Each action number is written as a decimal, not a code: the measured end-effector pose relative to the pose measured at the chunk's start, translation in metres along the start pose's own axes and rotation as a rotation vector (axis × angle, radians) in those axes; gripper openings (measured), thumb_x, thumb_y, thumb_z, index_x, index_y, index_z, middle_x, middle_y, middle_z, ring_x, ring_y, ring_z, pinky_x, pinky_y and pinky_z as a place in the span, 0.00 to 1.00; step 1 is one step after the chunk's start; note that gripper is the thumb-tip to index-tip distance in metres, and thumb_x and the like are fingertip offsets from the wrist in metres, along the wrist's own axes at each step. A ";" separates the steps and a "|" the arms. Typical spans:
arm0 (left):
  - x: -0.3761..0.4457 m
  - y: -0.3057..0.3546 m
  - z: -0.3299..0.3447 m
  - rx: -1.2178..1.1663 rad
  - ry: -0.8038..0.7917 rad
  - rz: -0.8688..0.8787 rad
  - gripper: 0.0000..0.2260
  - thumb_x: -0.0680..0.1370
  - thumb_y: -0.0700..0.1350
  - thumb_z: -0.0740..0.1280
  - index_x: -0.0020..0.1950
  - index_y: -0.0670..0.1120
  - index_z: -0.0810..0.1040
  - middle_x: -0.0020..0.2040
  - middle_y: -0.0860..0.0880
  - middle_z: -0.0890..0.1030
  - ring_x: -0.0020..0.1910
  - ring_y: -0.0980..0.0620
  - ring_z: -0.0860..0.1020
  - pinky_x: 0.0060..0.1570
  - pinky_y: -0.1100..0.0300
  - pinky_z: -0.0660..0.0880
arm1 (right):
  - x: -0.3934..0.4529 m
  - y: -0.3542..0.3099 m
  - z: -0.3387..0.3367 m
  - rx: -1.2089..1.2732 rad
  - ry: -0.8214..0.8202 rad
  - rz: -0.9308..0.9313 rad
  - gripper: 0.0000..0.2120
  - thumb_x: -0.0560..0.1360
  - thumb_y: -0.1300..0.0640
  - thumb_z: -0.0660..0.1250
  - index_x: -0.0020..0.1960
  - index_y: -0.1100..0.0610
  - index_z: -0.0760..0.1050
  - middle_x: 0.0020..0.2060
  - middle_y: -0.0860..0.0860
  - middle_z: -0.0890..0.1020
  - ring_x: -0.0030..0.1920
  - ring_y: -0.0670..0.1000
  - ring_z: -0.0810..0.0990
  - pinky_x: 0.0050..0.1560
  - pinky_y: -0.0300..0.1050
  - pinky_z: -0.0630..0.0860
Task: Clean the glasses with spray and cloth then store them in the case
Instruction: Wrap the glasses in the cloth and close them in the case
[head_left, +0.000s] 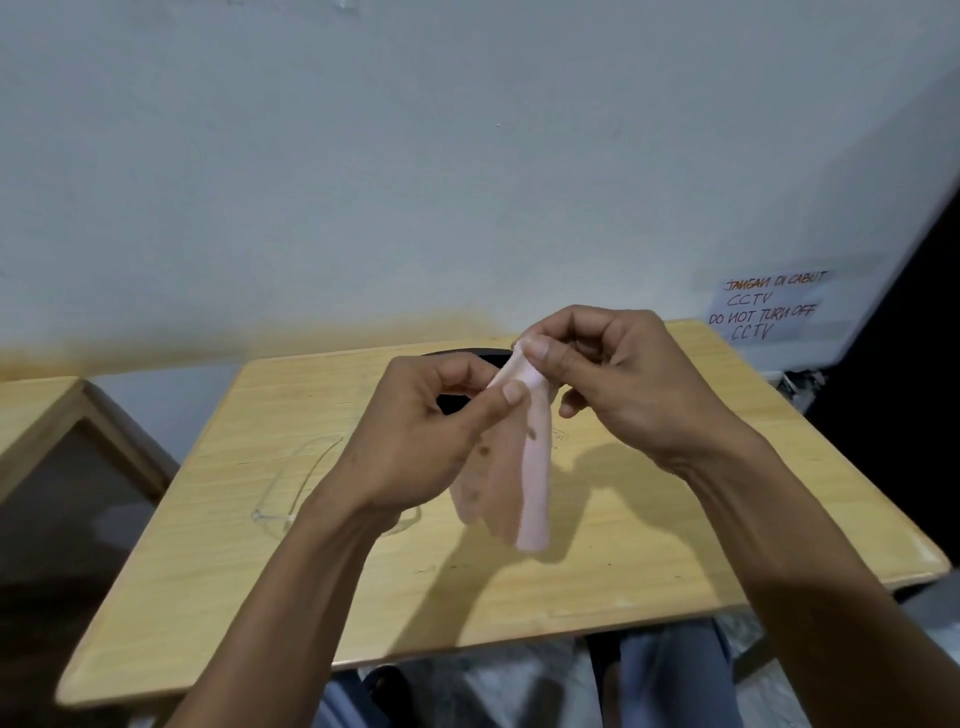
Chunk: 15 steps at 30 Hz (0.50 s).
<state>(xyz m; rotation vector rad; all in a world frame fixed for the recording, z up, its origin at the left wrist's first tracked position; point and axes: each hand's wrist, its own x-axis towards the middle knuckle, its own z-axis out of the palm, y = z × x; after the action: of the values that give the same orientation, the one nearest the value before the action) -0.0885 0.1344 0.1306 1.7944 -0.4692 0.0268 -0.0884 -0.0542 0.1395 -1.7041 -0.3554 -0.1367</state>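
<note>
A pale pink cloth (530, 478) with small brown spots hangs above the middle of the wooden table (208, 571). My left hand (431, 436) and my right hand (618, 374) both pinch its top edge between thumb and fingers. Clear-framed glasses (296, 493) lie on the table to the left, partly hidden by my left forearm. A black object (467, 358), perhaps the case, shows behind my hands at the table's far edge, mostly hidden. No spray bottle is visible.
A white wall rises right behind the table, with a handwritten paper sign (763, 306) at the right. A second wooden table (41, 415) stands to the left. My knees in blue trousers (675, 675) show below the table's near edge.
</note>
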 end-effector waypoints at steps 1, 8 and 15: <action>0.000 0.002 -0.001 -0.017 0.024 0.004 0.07 0.76 0.44 0.72 0.40 0.43 0.84 0.38 0.46 0.84 0.36 0.53 0.79 0.39 0.57 0.74 | -0.001 0.001 0.001 0.047 -0.025 0.027 0.04 0.76 0.56 0.71 0.50 0.56 0.81 0.38 0.56 0.83 0.37 0.49 0.80 0.35 0.41 0.76; -0.002 0.001 -0.019 -0.097 0.137 -0.013 0.03 0.75 0.39 0.72 0.41 0.42 0.84 0.43 0.34 0.83 0.41 0.47 0.79 0.46 0.52 0.75 | -0.004 0.014 0.003 0.051 -0.256 0.140 0.07 0.70 0.63 0.77 0.47 0.60 0.83 0.35 0.52 0.80 0.33 0.49 0.72 0.32 0.40 0.67; -0.004 -0.008 -0.030 -0.234 0.274 -0.077 0.04 0.74 0.36 0.71 0.45 0.34 0.81 0.44 0.34 0.82 0.42 0.46 0.76 0.41 0.63 0.75 | 0.000 0.002 -0.009 -0.093 -0.112 0.129 0.06 0.77 0.58 0.71 0.43 0.58 0.82 0.26 0.43 0.78 0.26 0.40 0.71 0.29 0.32 0.67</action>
<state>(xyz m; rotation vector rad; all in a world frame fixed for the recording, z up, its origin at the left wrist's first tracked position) -0.0827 0.1647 0.1306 1.5487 -0.1973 0.1558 -0.0865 -0.0637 0.1387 -1.8255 -0.3254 0.0380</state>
